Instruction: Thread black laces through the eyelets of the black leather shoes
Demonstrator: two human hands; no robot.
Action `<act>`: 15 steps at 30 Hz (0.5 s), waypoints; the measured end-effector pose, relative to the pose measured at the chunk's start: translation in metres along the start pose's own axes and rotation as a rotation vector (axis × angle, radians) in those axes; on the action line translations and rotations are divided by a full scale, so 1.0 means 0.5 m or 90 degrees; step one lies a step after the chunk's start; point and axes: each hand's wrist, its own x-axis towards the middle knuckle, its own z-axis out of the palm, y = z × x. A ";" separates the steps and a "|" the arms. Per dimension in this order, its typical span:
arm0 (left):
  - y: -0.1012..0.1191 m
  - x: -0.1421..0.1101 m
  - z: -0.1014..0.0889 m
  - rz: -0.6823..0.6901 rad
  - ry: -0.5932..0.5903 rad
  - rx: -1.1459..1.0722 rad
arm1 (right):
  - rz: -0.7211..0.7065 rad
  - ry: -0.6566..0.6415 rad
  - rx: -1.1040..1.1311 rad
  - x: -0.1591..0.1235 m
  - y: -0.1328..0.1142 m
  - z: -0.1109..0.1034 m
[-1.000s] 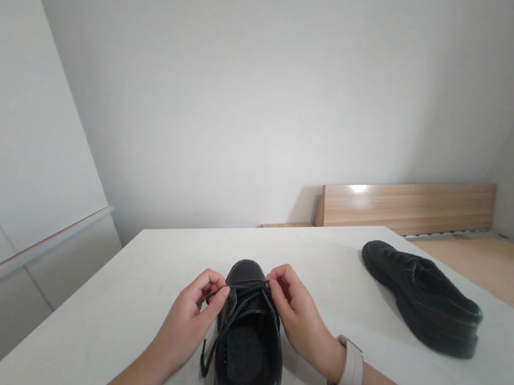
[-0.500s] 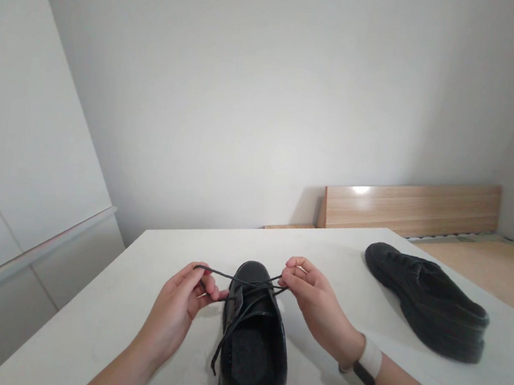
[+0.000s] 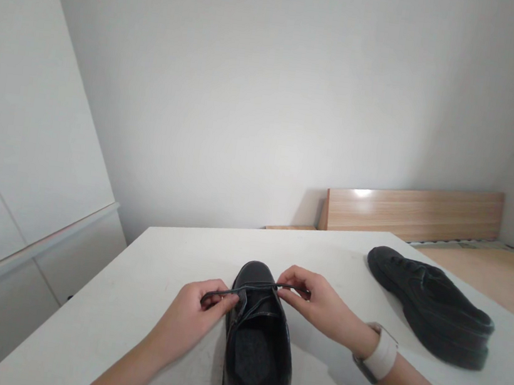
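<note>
A black lace-up shoe [image 3: 280, 372] rests on the white table, its toe pointing away from me and its opening facing up. Its dark shoelace [image 3: 251, 288] runs crosswise over the tongue. At the shoe's left edge, my left hand [image 3: 196, 311] is closed, pinching one stretch of lace between thumb and fingers. My right hand [image 3: 314, 295] pinches the lace on the other side, with a piece of it passing across the fingers. A pale band circles my right wrist. The lace's ends are partly hidden by my hands.
A second black shoe [image 3: 432, 304] lies to the right on the white table [image 3: 173, 251]. Beyond the table stand a wooden headboard [image 3: 415, 210] and a tan bed board [image 3: 488, 267]. White cabinets [image 3: 33, 125] line the left side, and a pale wall rises behind.
Both hands have moved in close to the shoe's sides, and the lace now lies low across the tongue. The loose end that hung over the shoe's left side no longer shows there.
</note>
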 end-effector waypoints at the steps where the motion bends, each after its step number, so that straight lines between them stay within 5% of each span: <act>1: 0.002 0.000 -0.002 0.004 0.010 -0.005 | -0.003 0.005 -0.006 0.001 0.001 -0.001; 9: -0.007 0.009 -0.034 0.053 0.141 -0.096 | -0.060 0.214 -0.070 0.006 0.011 0.002; 15: 0.002 0.005 -0.025 0.036 0.055 -0.437 | -0.081 0.399 -0.080 0.002 0.019 -0.010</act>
